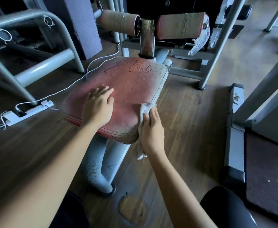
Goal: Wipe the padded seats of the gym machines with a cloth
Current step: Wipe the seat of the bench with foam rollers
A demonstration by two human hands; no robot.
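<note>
Rests the left hand (98, 106) flat on the near-left part of the red seat (135, 79), fingers straight, holding nothing. Presses the cloth (145, 108) against the seat's right edge by the near corner with the right hand (151, 129), fingers straight. Cloth's long axis along that edge, tail hanging floorward.

Far half of worn red padded seat (131, 79) open from above & from R, over brown wood floor (192, 112). Rusty metal upright post (147, 38) w/ two frayed foam rollers (120, 22) blocks far edge. Grey steel tube frame (36, 68) + white power strip w/ cables (29, 111) crowd L side.
</note>
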